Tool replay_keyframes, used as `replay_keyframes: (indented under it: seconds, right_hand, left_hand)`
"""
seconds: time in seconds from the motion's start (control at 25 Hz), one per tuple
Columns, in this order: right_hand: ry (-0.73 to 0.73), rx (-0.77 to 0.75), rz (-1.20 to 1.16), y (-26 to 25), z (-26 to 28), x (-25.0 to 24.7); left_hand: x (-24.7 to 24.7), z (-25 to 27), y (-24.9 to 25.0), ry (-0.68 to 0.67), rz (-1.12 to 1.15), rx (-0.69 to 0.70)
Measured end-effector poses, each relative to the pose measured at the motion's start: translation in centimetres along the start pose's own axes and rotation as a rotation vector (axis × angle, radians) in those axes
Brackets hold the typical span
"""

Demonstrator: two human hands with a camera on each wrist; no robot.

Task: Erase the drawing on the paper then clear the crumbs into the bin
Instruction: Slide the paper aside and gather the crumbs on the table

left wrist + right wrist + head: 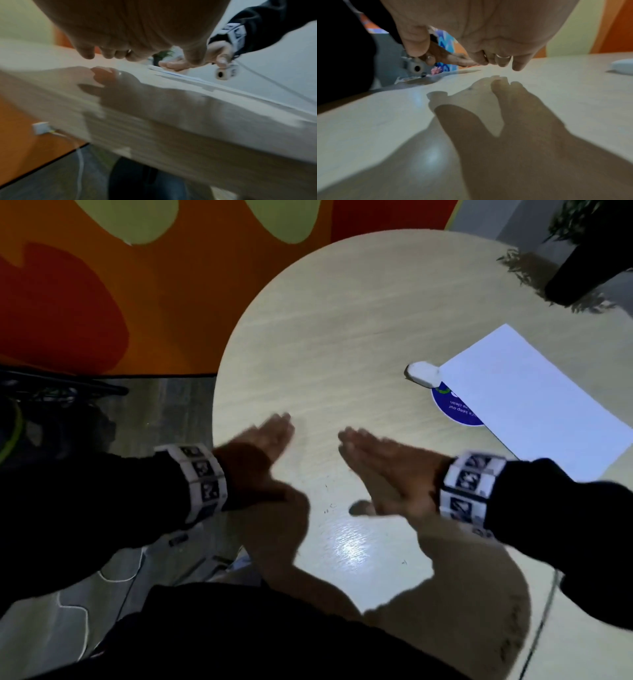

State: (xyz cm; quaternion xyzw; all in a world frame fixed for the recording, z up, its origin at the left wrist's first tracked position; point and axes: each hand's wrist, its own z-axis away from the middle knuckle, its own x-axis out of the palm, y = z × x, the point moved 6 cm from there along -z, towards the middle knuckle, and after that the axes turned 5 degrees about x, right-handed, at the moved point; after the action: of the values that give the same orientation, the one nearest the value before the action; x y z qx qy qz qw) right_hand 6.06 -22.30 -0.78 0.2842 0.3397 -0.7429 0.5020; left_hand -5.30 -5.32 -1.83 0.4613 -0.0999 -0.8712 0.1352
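both hands flat w/ fingers straight, holding nothing: left hand (263, 453) at the desk (342, 320) left edge, right hand (387, 470) just beside it, gap btwn them. paper (534, 402) lies blank-looking to the right, well apart from hands. white eraser (422, 374) touches its corner. a few dark specks (329, 505) btwn the hands, prob crumbs. dark pot (582, 265) w/ plant at far right.

Right hand (488, 33) hangs just above the pale table (556, 108), fingers (518, 65) loosely bent and holding nothing, a ring (502, 56) on one. Left hand (447, 56) sits beyond it near the table edge, and a white eraser (623, 67) lies far right on the table.
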Motion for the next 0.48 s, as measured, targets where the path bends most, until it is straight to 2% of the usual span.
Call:
replay_keyframes:
  seconds: [0.08,0.16,0.24,0.32,0.36,0.44,0.48]
  right_hand:
    - [0.075,0.124,-0.043,1.8,-3.1,-2.0]
    - [0.047,0.144,-0.004,1.9,-5.0,-2.0]
    - [0.023,0.020,0.070,-0.6,-3.8,-0.6]
    - [-0.096,-0.128,0.129,-3.7,-0.3,2.2]
    - [-0.140,-0.157,0.110,-4.4,1.2,3.0]
    - [-0.047,-0.115,0.014,-3.7,1.5,2.0]
    - [0.028,-0.051,-0.052,-2.5,0.5,0.8]
  left_hand:
    - [-0.8,-0.8,-3.1,0.049,-0.036,-0.141]
    - [0.5,-1.1,-2.8,-0.007,-0.066,-0.139]
    - [2.7,-0.4,0.2,-0.064,-0.146,-0.017]
    - [5.6,1.2,3.9,-0.126,-0.257,0.198]
    - [5.9,1.7,4.6,-0.151,-0.290,0.251]
    - [3.6,1.1,2.6,-0.099,-0.160,0.141]
    - [1.9,0.1,0.8,-0.018,-0.088,0.064]
